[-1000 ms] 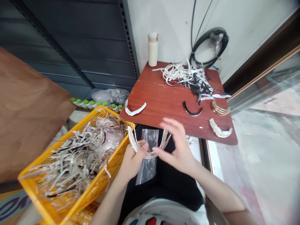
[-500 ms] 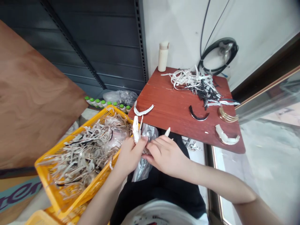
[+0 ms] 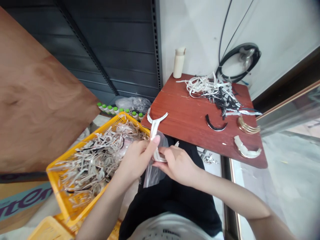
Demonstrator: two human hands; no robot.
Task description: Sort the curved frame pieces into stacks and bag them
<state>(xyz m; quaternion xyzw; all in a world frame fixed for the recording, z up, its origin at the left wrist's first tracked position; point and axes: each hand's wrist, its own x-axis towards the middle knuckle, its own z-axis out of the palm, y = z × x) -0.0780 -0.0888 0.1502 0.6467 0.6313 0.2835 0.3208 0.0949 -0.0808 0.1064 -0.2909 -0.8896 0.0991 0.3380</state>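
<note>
Between my hands is a bundle of white curved bands (image 3: 154, 129), bent like a U. My left hand (image 3: 140, 154) is closed round its left arm, thumb pressed on the front. Fingers of my right hand (image 3: 178, 164) wrap the lower bend and right side, where a white tip shows past the knuckles. A clear plastic bag (image 3: 152, 177) hangs beneath and behind the bundle, over my lap; which fingers touch it is hidden. Just beyond, at the table's near left corner, lies another white curved band set (image 3: 161, 118).
A yellow crate (image 3: 56, 186) full of tangled bands stands at left. The red-brown table (image 3: 180, 110) bears a strip pile (image 3: 207, 87), a black band (image 3: 215, 128), gold bands (image 3: 248, 126), a cream band set (image 3: 246, 151) and a cream bottle (image 3: 179, 63). Green-capped bottles (image 3: 110, 108) line the floor.
The bundle has turned in my hands; its left arm now shows a flat white face and its bend is exposed. My left thumb has moved up onto it. The whole view has shifted slightly.
</note>
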